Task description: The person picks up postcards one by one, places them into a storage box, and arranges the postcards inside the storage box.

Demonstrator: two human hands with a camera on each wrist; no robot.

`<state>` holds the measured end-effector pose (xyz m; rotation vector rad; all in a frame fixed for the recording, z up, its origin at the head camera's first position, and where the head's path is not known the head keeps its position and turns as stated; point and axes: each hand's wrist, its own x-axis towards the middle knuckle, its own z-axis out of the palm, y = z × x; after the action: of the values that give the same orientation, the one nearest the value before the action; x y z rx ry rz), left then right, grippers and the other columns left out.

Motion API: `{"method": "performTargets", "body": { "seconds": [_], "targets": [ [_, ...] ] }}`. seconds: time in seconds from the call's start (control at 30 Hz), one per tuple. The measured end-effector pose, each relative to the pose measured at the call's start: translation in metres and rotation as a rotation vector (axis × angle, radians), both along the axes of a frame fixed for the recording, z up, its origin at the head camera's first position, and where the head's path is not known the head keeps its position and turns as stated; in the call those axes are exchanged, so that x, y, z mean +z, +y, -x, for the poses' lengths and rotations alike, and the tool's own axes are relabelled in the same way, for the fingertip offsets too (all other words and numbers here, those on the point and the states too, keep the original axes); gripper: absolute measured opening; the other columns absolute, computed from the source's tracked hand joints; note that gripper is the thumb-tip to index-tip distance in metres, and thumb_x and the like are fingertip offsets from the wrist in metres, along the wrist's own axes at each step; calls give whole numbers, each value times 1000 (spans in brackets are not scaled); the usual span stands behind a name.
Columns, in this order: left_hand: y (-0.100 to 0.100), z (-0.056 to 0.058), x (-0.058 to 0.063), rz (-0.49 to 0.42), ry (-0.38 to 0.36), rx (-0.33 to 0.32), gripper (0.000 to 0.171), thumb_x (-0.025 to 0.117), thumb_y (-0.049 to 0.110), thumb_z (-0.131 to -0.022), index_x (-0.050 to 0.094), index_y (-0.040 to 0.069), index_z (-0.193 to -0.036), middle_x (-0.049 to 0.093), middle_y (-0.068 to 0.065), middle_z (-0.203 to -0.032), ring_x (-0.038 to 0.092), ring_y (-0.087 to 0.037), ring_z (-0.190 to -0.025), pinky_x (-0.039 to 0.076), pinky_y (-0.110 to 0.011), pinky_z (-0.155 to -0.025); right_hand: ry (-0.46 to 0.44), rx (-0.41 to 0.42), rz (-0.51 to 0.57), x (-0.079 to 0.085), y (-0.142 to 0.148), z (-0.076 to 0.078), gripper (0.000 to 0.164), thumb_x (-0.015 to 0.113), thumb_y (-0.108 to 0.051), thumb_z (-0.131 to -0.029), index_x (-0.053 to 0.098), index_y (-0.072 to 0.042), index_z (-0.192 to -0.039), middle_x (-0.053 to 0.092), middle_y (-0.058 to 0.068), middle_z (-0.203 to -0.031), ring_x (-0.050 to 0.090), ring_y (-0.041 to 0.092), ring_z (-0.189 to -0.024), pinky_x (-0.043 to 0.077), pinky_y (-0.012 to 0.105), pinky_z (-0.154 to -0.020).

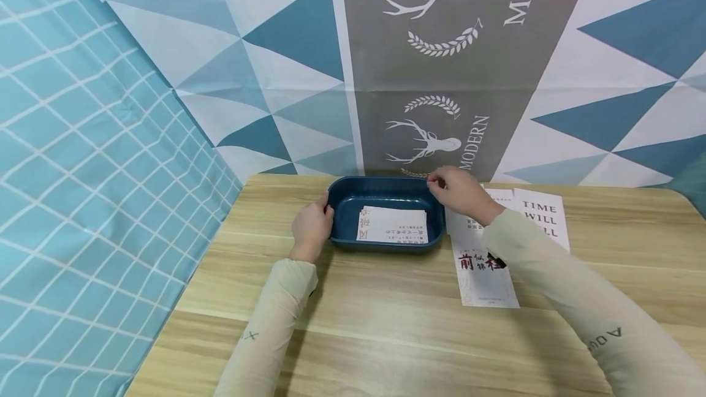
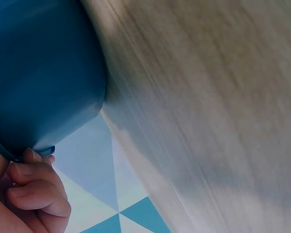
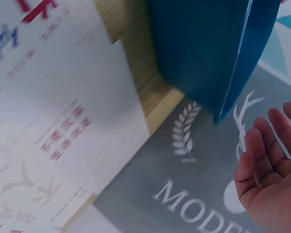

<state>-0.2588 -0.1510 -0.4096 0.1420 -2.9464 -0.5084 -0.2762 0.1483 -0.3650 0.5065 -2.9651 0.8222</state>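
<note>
A dark blue rectangular tray [image 1: 386, 249] with rounded corners sits near the table's far edge. White printed cards [image 1: 393, 225] lie inside it. On the tray's left side, my left hand [image 1: 311, 225] grips the rim; the left wrist view shows curled fingers [image 2: 39, 191] right at the lip. My right hand [image 1: 460, 192] hovers by the far right corner of the tray. In the right wrist view its loosely bent fingers [image 3: 262, 150] are apart from the rim, with nothing held. Beneath the right forearm, several printed paper cards [image 1: 485, 290] are spread beside the tray, partly covered by the sleeve.
The wooden table [image 1: 386, 329] extends in front of the tray and to both sides. Right behind its far edge stands a patterned backdrop [image 1: 298, 103] with deer prints. A light blue checked cloth [image 1: 83, 170] hangs along the left side.
</note>
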Motion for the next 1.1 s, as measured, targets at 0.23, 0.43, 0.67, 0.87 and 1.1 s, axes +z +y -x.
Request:
{"method": "performTargets", "body": {
  "seconds": [0.23, 0.43, 0.67, 0.87, 1.1],
  "targets": [
    [3, 3, -3, -4, -8, -8, 41, 48, 23, -95, 50, 22, -136, 69, -13, -86, 57, -23, -63, 40, -33, -49, 1, -55, -15, -6, 35, -5, 28, 46, -19, -95, 63, 1, -106, 58, 14, -90, 50, 24, -77, 41, 35, -65],
    [3, 1, -2, -20, -17, -11, 42, 48, 23, -95, 49, 21, -137, 68, -13, -83, 56, -23, -63, 39, -32, -49, -16, -77, -24, -9, 65, -9, 30, 45, -18, -95, 62, 3, -106, 58, 16, -89, 49, 24, -73, 39, 34, -61],
    [0, 0, -4, -27, -24, -4, 42, 48, 23, -94, 50, 21, -137, 68, -14, -84, 56, -24, -62, 38, -32, -48, -25, -123, -21, -19, 99, -14, 33, 43, -19, -95, 62, 6, -106, 60, 19, -90, 50, 25, -72, 38, 33, -60],
    [-1, 0, -2, -26, -19, 7, 42, 48, 23, -95, 49, 21, -137, 68, -14, -84, 55, -24, -62, 39, -33, -49, -48, -196, -1, -27, 123, -18, 37, 42, -21, -95, 59, 8, -108, 60, 21, -92, 52, 26, -73, 39, 32, -60],
    [0, 1, 0, -21, -18, -3, 42, 47, 23, -95, 49, 21, -137, 66, -13, -78, 54, -24, -60, 38, -32, -49, -120, -303, -1, -36, 152, -27, 40, 44, -23, -95, 55, 13, -110, 56, 24, -91, 50, 29, -74, 39, 34, -60]
  ]
}}
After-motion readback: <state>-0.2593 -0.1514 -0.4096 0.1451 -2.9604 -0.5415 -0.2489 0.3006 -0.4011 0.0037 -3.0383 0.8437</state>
